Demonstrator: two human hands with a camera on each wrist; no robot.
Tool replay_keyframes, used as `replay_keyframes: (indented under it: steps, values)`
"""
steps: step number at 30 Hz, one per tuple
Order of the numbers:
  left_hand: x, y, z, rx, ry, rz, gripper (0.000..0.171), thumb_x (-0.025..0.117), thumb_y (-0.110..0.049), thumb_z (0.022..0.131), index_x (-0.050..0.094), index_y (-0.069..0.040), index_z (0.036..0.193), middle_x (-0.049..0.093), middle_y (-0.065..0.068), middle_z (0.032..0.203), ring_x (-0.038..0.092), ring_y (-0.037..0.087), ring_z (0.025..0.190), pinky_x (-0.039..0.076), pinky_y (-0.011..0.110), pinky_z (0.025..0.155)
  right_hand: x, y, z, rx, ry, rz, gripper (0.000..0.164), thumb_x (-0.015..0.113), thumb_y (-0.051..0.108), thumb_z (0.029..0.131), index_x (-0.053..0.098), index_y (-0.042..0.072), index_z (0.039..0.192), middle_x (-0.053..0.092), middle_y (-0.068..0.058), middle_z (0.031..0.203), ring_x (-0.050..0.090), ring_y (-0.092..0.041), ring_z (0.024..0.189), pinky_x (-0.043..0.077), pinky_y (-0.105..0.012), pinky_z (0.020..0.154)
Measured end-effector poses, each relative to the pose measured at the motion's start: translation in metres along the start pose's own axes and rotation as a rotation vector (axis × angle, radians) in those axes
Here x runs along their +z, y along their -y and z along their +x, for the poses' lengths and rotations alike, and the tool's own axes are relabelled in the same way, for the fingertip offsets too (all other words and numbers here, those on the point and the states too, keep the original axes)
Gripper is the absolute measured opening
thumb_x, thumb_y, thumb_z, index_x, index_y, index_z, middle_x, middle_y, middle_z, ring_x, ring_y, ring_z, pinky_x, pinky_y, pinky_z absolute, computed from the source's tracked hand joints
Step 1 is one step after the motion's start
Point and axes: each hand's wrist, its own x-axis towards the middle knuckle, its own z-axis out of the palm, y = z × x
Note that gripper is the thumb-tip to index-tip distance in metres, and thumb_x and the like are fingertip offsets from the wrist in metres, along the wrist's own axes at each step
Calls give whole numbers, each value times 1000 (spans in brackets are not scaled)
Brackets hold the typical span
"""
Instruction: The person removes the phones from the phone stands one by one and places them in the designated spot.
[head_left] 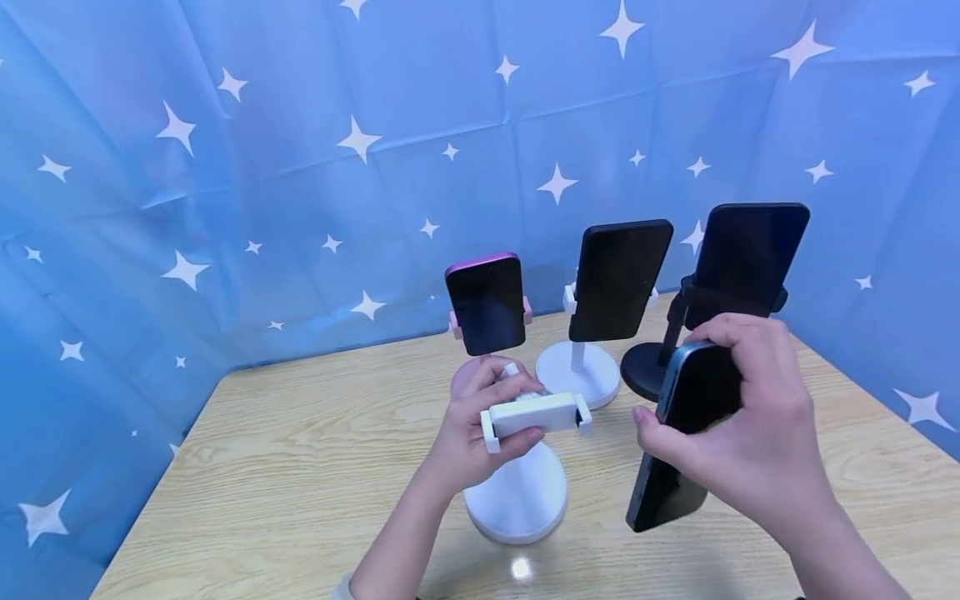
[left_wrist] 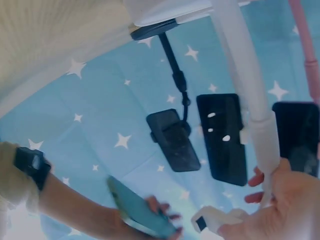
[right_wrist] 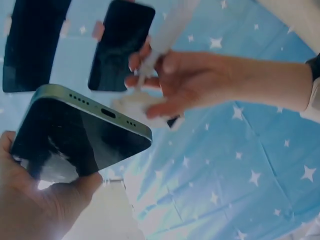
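My left hand (head_left: 463, 442) grips the head of a white phone stand, its thumb along the front of the white clamp (head_left: 537, 415) and its fingers behind. The clamp holds no phone and is tilted upward; its round white base (head_left: 517, 504) sits on the table below. To the right, my right hand (head_left: 776, 429) holds a phone (head_left: 667, 492) by its two long sides, raised and slanted. The phone has a dark screen and a blue-green frame. In the right wrist view the phone's bottom edge (right_wrist: 108, 113) with its charging port shows, apart from the clamp.
Behind stand a pink-edged phone (head_left: 487, 307) in a pink stand, a black phone (head_left: 621, 282) in a white stand and another dark phone (head_left: 750, 258) in a black stand. A blue star-patterned curtain (head_left: 285, 200) hangs behind the wooden table (head_left: 300, 483).
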Motion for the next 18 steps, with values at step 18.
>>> replay_keyframes:
  steps: [18]
  values:
    - [-79, 0, -9, -56, -165, 158, 29, 68, -2, 79, 57, 3, 106, 53, -1, 109, 54, 14, 88, 48, 23, 69, 50, 27, -7, 461, 621, -242, 62, 73, 24, 62, 48, -2, 113, 43, -27, 110, 51, -30, 80, 47, -41, 66]
